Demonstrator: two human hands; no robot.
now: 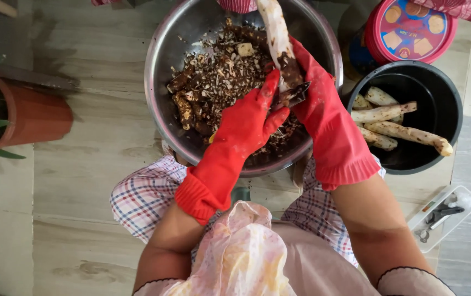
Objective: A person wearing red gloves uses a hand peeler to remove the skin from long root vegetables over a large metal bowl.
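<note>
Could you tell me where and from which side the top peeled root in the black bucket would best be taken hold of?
Probably at mid-length, from above. The peeled root lies roughly level across the black bucket, resting on other roots, so its upper side is free; the bucket wall blocks sideways approaches.

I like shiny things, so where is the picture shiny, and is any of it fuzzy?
Head view: soft daylight glints on the steel bowl; the red-gloved left hand and right hand look sharp; the root blurs slightly near the top edge; dim shadows fall beside the plant pot.
</note>
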